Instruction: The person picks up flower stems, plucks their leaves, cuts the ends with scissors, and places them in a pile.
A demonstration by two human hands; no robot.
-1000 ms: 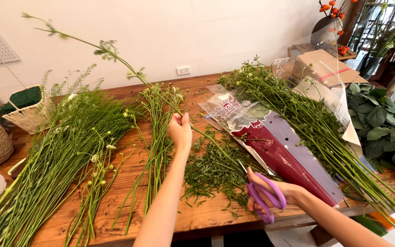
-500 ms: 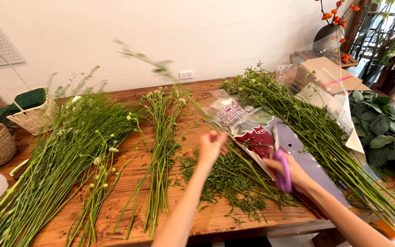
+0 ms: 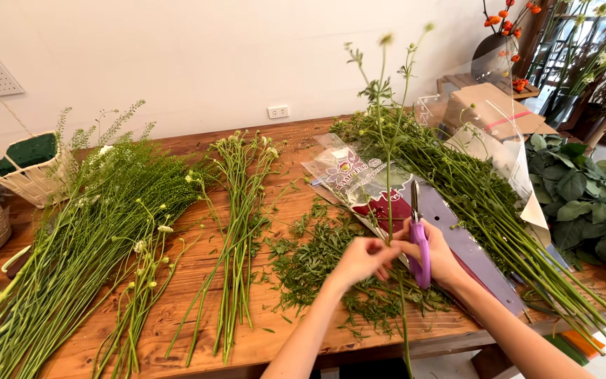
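Right hand (image 3: 438, 254) gripping scissors (image 3: 419, 235), stem (image 3: 389, 189)

One head-worn camera looks down and forward, close over the wooden table (image 3: 177, 281), facing the white wall (image 3: 212, 56).

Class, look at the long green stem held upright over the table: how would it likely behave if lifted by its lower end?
The stem is long and thin, so it would probably sway. It likely weighs little. Its small buds look fragile; the left hand and right hand pinch it.

Clear plastic flower sleeve (image 3: 359, 175), cardboard box (image 3: 489, 112) behind, prob.
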